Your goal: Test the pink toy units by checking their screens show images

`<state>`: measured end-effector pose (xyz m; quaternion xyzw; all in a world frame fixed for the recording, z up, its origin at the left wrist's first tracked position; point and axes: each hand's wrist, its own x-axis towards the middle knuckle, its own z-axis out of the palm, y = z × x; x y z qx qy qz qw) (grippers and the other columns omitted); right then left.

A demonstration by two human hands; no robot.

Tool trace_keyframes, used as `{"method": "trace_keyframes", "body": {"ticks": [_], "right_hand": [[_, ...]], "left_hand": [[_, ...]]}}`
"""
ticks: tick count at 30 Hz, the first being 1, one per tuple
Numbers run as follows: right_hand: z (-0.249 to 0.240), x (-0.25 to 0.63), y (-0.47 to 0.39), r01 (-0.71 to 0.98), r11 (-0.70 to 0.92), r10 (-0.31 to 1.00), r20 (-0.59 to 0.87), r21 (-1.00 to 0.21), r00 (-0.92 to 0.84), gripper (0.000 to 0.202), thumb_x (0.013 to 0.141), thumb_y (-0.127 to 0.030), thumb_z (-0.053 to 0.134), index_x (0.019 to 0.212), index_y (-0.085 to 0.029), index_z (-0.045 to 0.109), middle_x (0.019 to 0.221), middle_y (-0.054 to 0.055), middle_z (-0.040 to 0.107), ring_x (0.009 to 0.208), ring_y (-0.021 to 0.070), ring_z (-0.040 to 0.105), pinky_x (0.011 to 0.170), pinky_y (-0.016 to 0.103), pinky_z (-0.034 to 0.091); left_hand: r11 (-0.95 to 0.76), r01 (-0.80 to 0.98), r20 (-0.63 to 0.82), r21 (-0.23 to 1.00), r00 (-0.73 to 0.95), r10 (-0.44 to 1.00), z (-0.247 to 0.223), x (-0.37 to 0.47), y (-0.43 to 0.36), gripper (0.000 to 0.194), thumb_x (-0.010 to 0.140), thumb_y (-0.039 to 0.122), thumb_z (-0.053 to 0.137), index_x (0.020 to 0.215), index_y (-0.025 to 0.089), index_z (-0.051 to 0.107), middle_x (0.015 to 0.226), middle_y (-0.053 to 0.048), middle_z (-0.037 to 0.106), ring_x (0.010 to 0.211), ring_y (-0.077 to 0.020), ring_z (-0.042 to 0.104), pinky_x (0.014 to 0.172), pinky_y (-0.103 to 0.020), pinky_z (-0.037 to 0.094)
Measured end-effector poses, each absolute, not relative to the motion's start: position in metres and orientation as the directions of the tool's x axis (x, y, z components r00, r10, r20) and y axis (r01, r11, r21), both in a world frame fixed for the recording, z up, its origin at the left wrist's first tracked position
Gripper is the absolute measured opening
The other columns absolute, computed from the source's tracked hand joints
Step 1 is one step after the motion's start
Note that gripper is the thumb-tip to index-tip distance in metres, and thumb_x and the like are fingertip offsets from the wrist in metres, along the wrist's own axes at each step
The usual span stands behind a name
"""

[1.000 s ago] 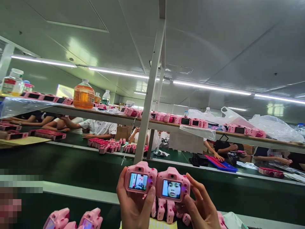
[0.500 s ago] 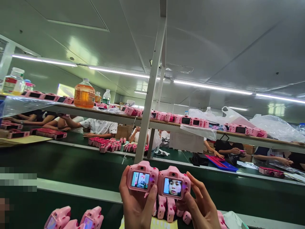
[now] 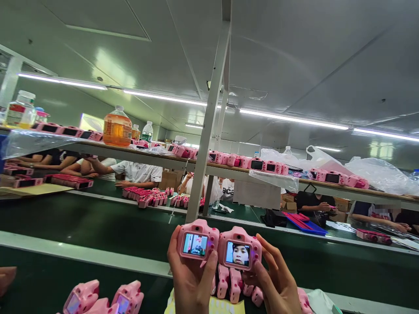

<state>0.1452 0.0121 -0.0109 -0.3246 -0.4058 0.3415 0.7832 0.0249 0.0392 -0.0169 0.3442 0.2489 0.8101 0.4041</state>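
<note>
Side by side in front of me, two pink toy cameras are held up with their lit screens facing me. My left hand is closed round the left toy camera, thumb near its side buttons; its screen shows a small figure in a room. My right hand grips the right toy camera by its right side, thumb on the lower buttons; a face fills that screen. Below and behind them, several more pink toy cameras stand in a row by a yellow sheet with white stickers.
More toy cameras with lit screens lie at lower left. A metal post rises ahead, joined to a shelf bearing toy cameras, an orange drink bottle and plastic bags. Across the green belt, several people work near a blue tray.
Both hands and their toy cameras have stayed nearly in place, the left one shifting slightly right and up. At the far right, a co-worker's arm has moved. Another person's hand shows at the left edge.
</note>
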Motion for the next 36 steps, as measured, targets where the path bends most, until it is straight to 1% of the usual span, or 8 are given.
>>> {"method": "trace_keyframes", "body": {"ticks": [5, 9, 16, 21, 25, 28, 33, 36], "right_hand": [[-0.012, 0.145, 0.013, -0.287, 0.570, 0.797, 0.432, -0.770, 0.422, 0.057, 0.068, -0.056, 0.095, 0.114, -0.027, 0.078, 0.113, 0.009, 0.082, 0.079, 0.0213, 0.080, 0.059, 0.022, 0.062], [-0.013, 0.145, 0.015, -0.305, 0.572, 0.800, 0.436, -0.761, 0.413, 0.057, 0.069, -0.055, 0.094, 0.116, -0.027, 0.078, 0.112, 0.008, 0.082, 0.074, 0.0175, 0.079, 0.061, 0.021, 0.062], [-0.015, 0.147, 0.018, -0.287, 0.573, 0.798, 0.443, -0.768, 0.408, 0.055, 0.070, -0.056, 0.093, 0.115, -0.028, 0.078, 0.110, 0.008, 0.082, 0.070, 0.0169, 0.076, 0.060, 0.023, 0.062], [-0.014, 0.147, 0.018, -0.280, 0.557, 0.809, 0.435, -0.782, 0.395, 0.055, 0.070, -0.057, 0.092, 0.116, -0.029, 0.078, 0.110, 0.007, 0.082, 0.065, 0.0168, 0.075, 0.060, 0.026, 0.064], [-0.017, 0.150, 0.020, -0.291, 0.541, 0.822, 0.424, -0.789, 0.379, 0.056, 0.073, -0.056, 0.091, 0.119, -0.028, 0.077, 0.109, 0.006, 0.082, 0.067, 0.0146, 0.075, 0.061, 0.023, 0.063], [-0.025, 0.156, 0.030, -0.284, 0.531, 0.834, 0.431, -0.799, 0.346, 0.054, 0.078, -0.052, 0.089, 0.126, -0.031, 0.076, 0.118, 0.005, 0.081, 0.073, 0.0136, 0.076, 0.065, 0.020, 0.063], [-0.046, 0.168, 0.055, -0.276, 0.516, 0.851, 0.449, -0.811, 0.273, 0.057, 0.082, -0.049, 0.087, 0.133, -0.028, 0.073, 0.123, 0.007, 0.079, 0.078, 0.0166, 0.078, 0.066, 0.025, 0.063], [-0.056, 0.172, 0.067, -0.276, 0.503, 0.859, 0.436, -0.819, 0.269, 0.060, 0.080, -0.050, 0.088, 0.133, -0.027, 0.073, 0.122, 0.007, 0.078, 0.083, 0.0162, 0.076, 0.067, 0.024, 0.063]], "left_hand": [[-0.560, -0.450, 0.362, 0.696, -0.455, 0.814, -0.011, 0.026, 0.037, 0.091, 0.086, 0.035, 0.080, 0.161, 0.031, 0.029, 0.144, -0.013, 0.062, 0.115, -0.0270, 0.073, 0.091, -0.028, 0.062], [-0.556, -0.455, 0.356, 0.695, -0.455, 0.816, -0.011, 0.026, 0.036, 0.092, 0.083, 0.037, 0.082, 0.159, 0.031, 0.031, 0.145, -0.014, 0.061, 0.119, -0.0302, 0.072, 0.093, -0.032, 0.062], [-0.566, -0.467, 0.365, 0.679, -0.454, 0.813, -0.011, 0.027, 0.037, 0.091, 0.082, 0.036, 0.083, 0.158, 0.031, 0.033, 0.142, -0.014, 0.064, 0.118, -0.0311, 0.073, 0.094, -0.033, 0.062], [-0.574, -0.463, 0.378, 0.675, -0.452, 0.808, -0.011, 0.028, 0.037, 0.093, 0.083, 0.039, 0.084, 0.159, 0.031, 0.032, 0.142, -0.014, 0.065, 0.121, -0.0315, 0.071, 0.102, -0.037, 0.058], [-0.591, -0.439, 0.388, 0.677, -0.470, 0.793, -0.016, 0.029, 0.042, 0.097, 0.082, 0.040, 0.085, 0.161, 0.034, 0.030, 0.151, -0.013, 0.059, 0.127, -0.0324, 0.068, 0.103, -0.037, 0.058], [-0.590, -0.439, 0.397, 0.678, -0.457, 0.796, -0.025, 0.030, 0.053, 0.103, 0.080, 0.043, 0.087, 0.163, 0.036, 0.026, 0.156, -0.012, 0.053, 0.134, -0.0343, 0.062, 0.107, -0.040, 0.055], [-0.540, -0.454, 0.383, 0.709, -0.395, 0.835, -0.043, 0.033, 0.080, 0.111, 0.077, 0.043, 0.088, 0.165, 0.031, 0.021, 0.162, -0.016, 0.045, 0.140, -0.0371, 0.056, 0.114, -0.047, 0.048], [-0.508, -0.446, 0.365, 0.737, -0.370, 0.854, -0.052, 0.033, 0.093, 0.116, 0.075, 0.039, 0.089, 0.166, 0.028, 0.018, 0.160, -0.018, 0.048, 0.138, -0.0373, 0.058, 0.115, -0.051, 0.046]]}}
